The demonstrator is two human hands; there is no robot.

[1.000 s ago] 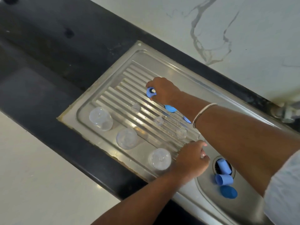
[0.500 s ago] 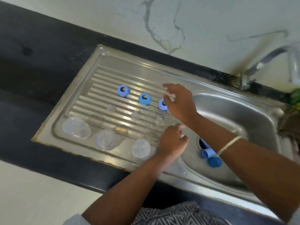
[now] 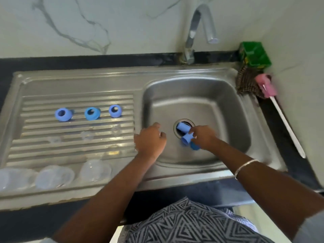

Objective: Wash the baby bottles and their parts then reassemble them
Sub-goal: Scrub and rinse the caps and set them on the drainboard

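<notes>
Bare forearms — a thin silver bangle on the right wrist, black-and-grey zigzag-patterned garment.

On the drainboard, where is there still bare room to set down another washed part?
Bare ribs lie left of the blue rings, and in the strip between the nipples and the clear caps. The flat steel behind the ribs is bare too. Crowded: the front edge with the caps, and the drain.

No writing can be read; the print on the green packet is blurred.
</notes>
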